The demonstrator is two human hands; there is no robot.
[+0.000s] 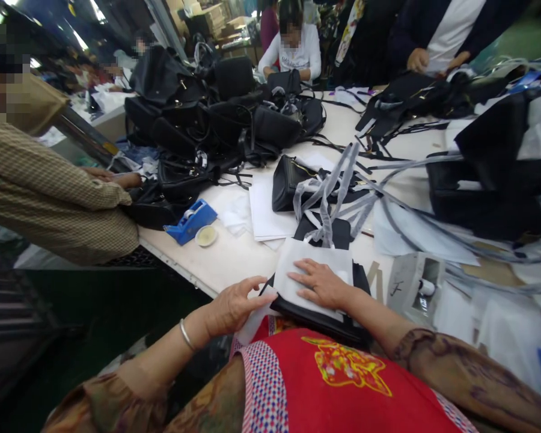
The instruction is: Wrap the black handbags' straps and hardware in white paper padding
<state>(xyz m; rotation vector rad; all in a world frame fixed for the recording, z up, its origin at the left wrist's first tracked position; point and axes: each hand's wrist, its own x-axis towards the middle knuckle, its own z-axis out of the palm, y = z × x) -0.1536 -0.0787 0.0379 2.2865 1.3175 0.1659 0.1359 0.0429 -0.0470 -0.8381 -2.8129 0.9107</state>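
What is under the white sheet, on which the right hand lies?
A black bag shows past the edges of the white sheet; the bag's covered part cannot be seen.

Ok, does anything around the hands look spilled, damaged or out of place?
Nothing looks clearly spilled or damaged. The untidiest spot is just beyond the white rectangular sheet under the right hand: straps in translucent greyish wrapping loop and cross in a tangle.
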